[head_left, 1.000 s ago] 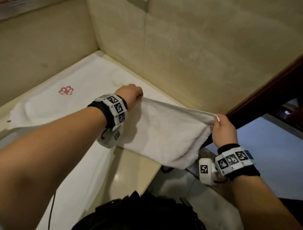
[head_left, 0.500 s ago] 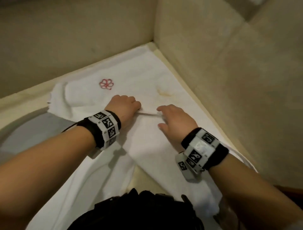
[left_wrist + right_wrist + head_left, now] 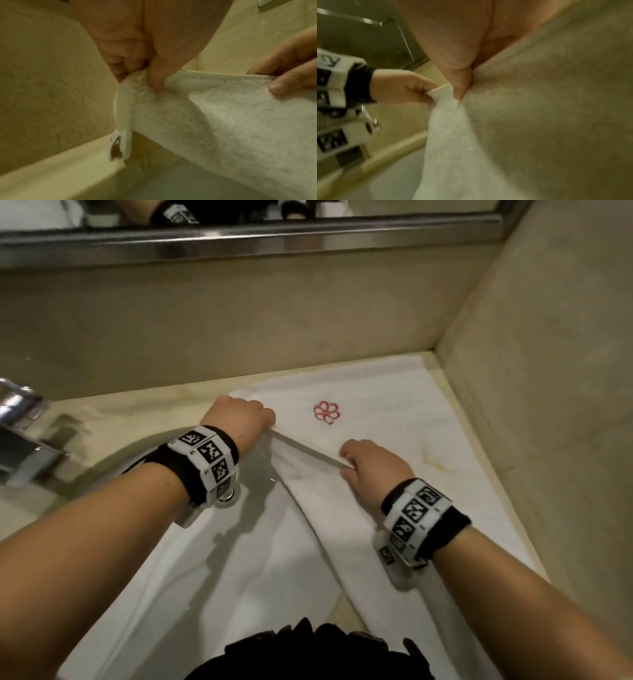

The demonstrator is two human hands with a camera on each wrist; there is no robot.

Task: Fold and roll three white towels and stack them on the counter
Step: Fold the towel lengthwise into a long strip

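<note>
A white towel (image 3: 329, 508) hangs from both hands by its top edge, its lower part draped over the sink's front and the counter. My left hand (image 3: 245, 419) pinches one top corner between thumb and fingers; the left wrist view shows the thumb pressed into the terry (image 3: 223, 121). My right hand (image 3: 366, 463) pinches the other end of the same edge, which runs taut between the hands. The right wrist view shows this towel (image 3: 453, 135) bunched under the thumb. Beneath lies a flat white towel (image 3: 394, 402) with a red flower emblem (image 3: 326, 412) on the counter.
A white sink basin (image 3: 212, 570) with a metal drain (image 3: 227, 497) sits below my left wrist. A chrome faucet (image 3: 20, 433) stands at the far left. Beige stone walls close the counter at the back and right (image 3: 534, 371), with a mirror frame (image 3: 239, 237) above.
The towel was stretched wide in the air to the right a second ago. Both hands have since come over the counter and closer together, and now hold the towel's top edge near the sink.
</note>
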